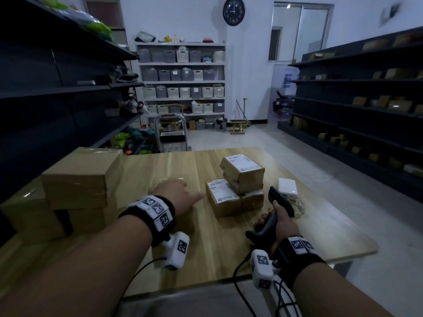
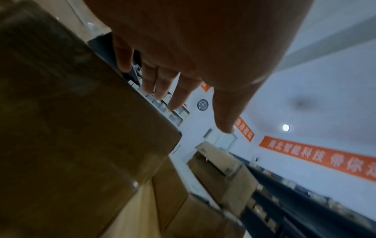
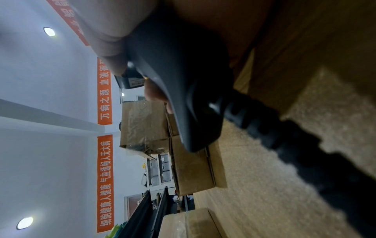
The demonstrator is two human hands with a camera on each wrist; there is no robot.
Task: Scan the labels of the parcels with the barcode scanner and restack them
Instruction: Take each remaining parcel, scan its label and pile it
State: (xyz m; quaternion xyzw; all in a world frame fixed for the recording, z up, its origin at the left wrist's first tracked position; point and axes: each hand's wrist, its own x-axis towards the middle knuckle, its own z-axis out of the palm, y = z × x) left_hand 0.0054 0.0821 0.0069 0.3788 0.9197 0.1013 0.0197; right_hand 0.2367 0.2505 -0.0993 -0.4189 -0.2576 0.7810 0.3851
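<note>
Gripping the barcode scanner point(image 1: 275, 211), right hand point(image 1: 282, 221) hides its trigger; left hand point(image 1: 176, 194) hovers spread, fingertips blurred

parcel labels point(image 1: 220, 188): print unreadable | scanner point(image 1: 281, 202) front: hidden

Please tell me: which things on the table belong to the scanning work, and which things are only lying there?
For the job:
- barcode scanner, gripped by the right hand
- small labelled parcels
- large brown boxes at the left
- left hand, fingers straight, holding nothing

Only lying there:
- white box beyond the scanner
- wall clock
- trolley behind the table
</note>
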